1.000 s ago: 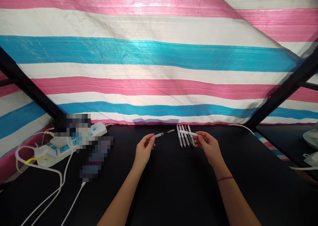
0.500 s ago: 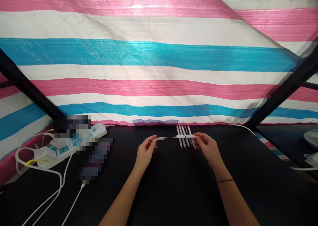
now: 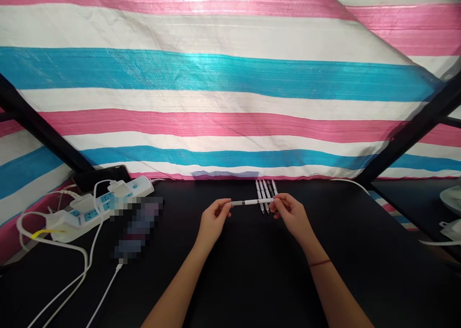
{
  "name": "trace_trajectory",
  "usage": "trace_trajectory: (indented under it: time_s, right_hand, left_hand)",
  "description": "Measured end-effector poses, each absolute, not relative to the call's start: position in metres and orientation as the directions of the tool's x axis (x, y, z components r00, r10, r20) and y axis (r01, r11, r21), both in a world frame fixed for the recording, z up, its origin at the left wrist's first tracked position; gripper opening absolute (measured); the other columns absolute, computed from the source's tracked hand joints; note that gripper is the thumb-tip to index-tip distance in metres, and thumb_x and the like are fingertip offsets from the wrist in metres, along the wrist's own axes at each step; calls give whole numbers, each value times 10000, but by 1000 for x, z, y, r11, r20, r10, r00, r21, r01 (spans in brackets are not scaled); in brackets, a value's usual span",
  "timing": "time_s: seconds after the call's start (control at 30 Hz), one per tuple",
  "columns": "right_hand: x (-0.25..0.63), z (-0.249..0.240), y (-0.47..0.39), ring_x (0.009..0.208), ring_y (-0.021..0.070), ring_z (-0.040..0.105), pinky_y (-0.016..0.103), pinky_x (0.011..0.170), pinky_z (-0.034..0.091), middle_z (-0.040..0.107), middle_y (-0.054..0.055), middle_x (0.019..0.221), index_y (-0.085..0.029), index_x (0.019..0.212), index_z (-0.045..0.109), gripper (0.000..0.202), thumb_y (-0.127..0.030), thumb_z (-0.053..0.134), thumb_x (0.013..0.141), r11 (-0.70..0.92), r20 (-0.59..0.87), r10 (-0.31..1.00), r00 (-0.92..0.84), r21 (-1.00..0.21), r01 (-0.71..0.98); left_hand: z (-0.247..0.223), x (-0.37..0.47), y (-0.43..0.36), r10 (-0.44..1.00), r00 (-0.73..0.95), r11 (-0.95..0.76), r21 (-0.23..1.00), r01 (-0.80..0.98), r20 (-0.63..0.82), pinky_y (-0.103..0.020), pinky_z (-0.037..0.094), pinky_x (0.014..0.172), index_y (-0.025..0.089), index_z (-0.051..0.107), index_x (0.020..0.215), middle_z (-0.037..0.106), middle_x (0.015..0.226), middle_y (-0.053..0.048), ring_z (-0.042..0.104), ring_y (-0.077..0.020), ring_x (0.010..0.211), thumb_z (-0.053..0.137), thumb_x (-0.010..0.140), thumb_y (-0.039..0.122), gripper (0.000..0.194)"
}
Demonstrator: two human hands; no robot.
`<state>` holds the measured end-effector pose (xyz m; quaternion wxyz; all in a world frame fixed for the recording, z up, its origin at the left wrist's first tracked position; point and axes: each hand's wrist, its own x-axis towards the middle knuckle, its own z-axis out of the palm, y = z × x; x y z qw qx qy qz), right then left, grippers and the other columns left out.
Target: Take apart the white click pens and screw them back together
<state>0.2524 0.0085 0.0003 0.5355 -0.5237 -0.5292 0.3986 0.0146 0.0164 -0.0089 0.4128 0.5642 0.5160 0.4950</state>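
Note:
Between thumb and fingers, my left hand pinches the end of a pale greyish pen section. Opposite it, my right hand is closed on the far end of a white pen barrel. The two pieces lie in one level line, with a short dark band showing where they meet; whether they are joined there I cannot tell. Just behind the barrel, several white pens lie side by side on the black table. My right fingers and the barrel cover parts of those pens.
To the left stands a white power strip with plugs and looping white cables. A blurred phone-like object lies in front of it on a charging cable. Striped sheeting hangs behind the table between black posts.
My right hand has moved left, bringing the white barrel toward the pale section. The thin refill that showed between them is now covered, leaving a small dark band.

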Motion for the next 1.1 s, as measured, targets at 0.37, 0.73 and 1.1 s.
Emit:
trace_trajectory:
  time_s: [0.37,0.73,1.1]
  right_hand:
    - [249,-1,9,574,157,568,243,445,445,654,50,727,-189,887,581,385,-537,644,733,146,149,979,141,-989,28]
    - [251,-1,9,600,164,577,230,432,424,645,49,750,-194,936,564,382,-518,633,748,145,151,982,115,-987,65]
    - [248,-5,9,573,151,558,217,414,401,610,34,717,-195,905,559,383,-559,564,786,176,194,978,82,-967,183]
  left_hand:
    - [-4,16,14,986,-56,-142,974,178,154,-270,490,625,173,679,964,679,749,-33,623,-154,642,604,769,444,342]
    - [-4,17,14,987,-52,-143,976,162,153,-263,480,617,172,665,975,675,795,-35,612,-145,639,593,788,428,326]
    - [-6,17,14,989,-47,-132,978,163,141,-267,492,636,166,655,983,694,843,-53,620,-150,671,579,797,439,339]
